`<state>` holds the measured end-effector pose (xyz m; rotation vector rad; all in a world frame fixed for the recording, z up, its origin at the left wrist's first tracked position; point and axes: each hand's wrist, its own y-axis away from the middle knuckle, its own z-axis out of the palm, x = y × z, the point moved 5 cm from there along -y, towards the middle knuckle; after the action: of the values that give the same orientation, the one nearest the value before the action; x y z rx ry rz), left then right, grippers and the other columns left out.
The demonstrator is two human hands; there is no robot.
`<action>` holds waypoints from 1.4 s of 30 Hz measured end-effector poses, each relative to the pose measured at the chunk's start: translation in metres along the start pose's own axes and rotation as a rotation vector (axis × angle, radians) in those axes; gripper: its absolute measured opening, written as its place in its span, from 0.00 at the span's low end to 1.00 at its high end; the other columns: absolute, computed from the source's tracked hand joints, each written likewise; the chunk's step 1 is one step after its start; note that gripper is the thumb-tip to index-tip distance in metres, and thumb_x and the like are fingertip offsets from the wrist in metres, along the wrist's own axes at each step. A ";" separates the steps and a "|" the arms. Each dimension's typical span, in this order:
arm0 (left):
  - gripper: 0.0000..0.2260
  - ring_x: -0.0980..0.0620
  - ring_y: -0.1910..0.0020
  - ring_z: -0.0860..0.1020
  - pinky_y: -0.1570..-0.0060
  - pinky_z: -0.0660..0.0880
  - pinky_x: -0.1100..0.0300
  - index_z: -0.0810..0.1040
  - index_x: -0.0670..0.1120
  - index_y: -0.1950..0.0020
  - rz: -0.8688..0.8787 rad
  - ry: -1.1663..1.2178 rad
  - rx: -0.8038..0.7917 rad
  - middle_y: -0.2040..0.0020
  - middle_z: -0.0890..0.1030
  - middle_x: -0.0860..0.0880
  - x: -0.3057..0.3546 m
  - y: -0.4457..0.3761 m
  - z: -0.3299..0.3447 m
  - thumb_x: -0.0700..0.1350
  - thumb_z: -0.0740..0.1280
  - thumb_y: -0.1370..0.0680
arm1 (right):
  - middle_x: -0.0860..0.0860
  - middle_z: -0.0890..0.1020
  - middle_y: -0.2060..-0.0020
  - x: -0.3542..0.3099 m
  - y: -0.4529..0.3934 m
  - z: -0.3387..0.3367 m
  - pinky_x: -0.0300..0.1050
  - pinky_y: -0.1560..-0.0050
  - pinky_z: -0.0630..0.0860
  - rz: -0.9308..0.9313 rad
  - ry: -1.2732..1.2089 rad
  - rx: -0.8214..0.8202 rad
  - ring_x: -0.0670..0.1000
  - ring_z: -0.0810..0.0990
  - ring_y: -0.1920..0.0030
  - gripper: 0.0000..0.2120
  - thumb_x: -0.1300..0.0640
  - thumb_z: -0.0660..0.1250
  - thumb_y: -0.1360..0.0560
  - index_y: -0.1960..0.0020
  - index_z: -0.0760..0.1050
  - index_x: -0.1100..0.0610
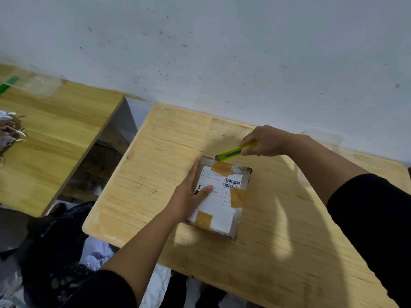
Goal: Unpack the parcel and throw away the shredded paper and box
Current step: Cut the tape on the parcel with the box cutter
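Two hands busy: left hand [189,194] flat, pinning parcel [221,196] on table [278,252]; right hand [264,142] clamped round knife [233,153] at far edge. Opening step; next, slit tape shallowly.

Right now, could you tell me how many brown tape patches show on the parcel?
3: one at the far edge by the knife tip, one at the right edge, one near the front. The sides are hidden.

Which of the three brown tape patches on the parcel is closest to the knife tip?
The brown tape patch at the parcel's far edge, right below the yellow-green utility knife. The other two sit at the right side and the near end.
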<state>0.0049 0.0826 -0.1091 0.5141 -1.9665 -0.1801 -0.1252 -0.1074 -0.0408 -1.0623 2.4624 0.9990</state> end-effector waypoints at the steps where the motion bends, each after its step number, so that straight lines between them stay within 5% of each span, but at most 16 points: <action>1: 0.35 0.55 0.47 0.76 0.60 0.73 0.72 0.43 0.62 0.27 0.003 0.001 -0.001 0.30 0.69 0.52 0.000 0.000 0.000 0.53 0.64 0.24 | 0.44 0.77 0.68 0.001 0.001 -0.001 0.41 0.60 0.71 0.001 0.013 0.000 0.45 0.75 0.63 0.13 0.50 0.66 0.25 0.42 0.78 0.51; 8: 0.35 0.58 0.45 0.76 0.58 0.74 0.76 0.45 0.66 0.29 -0.008 0.078 0.000 0.31 0.70 0.55 -0.001 0.002 -0.001 0.56 0.65 0.25 | 0.48 0.79 0.53 0.003 0.010 -0.001 0.42 0.50 0.68 -0.012 0.080 0.007 0.49 0.74 0.52 0.16 0.51 0.66 0.25 0.39 0.77 0.53; 15: 0.35 0.61 0.47 0.76 0.60 0.73 0.77 0.45 0.64 0.27 -0.010 0.086 -0.025 0.34 0.71 0.57 -0.002 0.002 0.000 0.56 0.65 0.26 | 0.50 0.81 0.51 0.009 0.015 0.001 0.44 0.49 0.71 -0.014 0.074 0.002 0.50 0.75 0.51 0.15 0.51 0.66 0.25 0.40 0.77 0.53; 25: 0.34 0.64 0.48 0.74 0.59 0.74 0.76 0.48 0.64 0.28 0.002 0.115 -0.021 0.37 0.69 0.61 -0.002 0.002 0.002 0.52 0.67 0.25 | 0.50 0.81 0.55 0.027 0.032 0.006 0.46 0.53 0.72 0.042 0.026 0.035 0.51 0.76 0.54 0.13 0.50 0.66 0.26 0.42 0.79 0.49; 29: 0.33 0.58 0.41 0.72 0.58 0.72 0.78 0.48 0.64 0.27 0.011 0.103 -0.011 0.35 0.66 0.62 -0.001 0.001 0.002 0.52 0.66 0.25 | 0.49 0.81 0.55 0.030 0.038 0.010 0.43 0.57 0.69 0.044 0.031 0.051 0.51 0.76 0.55 0.12 0.50 0.66 0.25 0.42 0.78 0.48; 38: 0.33 0.58 0.43 0.72 0.63 0.72 0.78 0.49 0.64 0.27 0.000 0.062 -0.005 0.30 0.67 0.55 -0.004 -0.002 0.002 0.52 0.66 0.24 | 0.53 0.83 0.51 0.036 0.055 0.006 0.49 0.46 0.73 0.050 0.034 0.062 0.54 0.77 0.49 0.13 0.51 0.65 0.25 0.42 0.79 0.51; 42: 0.33 0.59 0.41 0.70 0.57 0.70 0.75 0.49 0.63 0.27 0.011 0.069 -0.010 0.29 0.66 0.56 -0.004 -0.001 0.002 0.53 0.66 0.24 | 0.46 0.81 0.59 0.039 0.060 0.008 0.43 0.53 0.70 0.074 -0.058 0.106 0.50 0.76 0.55 0.10 0.53 0.66 0.25 0.45 0.80 0.50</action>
<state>0.0050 0.0836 -0.1134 0.4960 -1.8996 -0.1632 -0.1958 -0.0930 -0.0365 -0.9021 2.4932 0.8963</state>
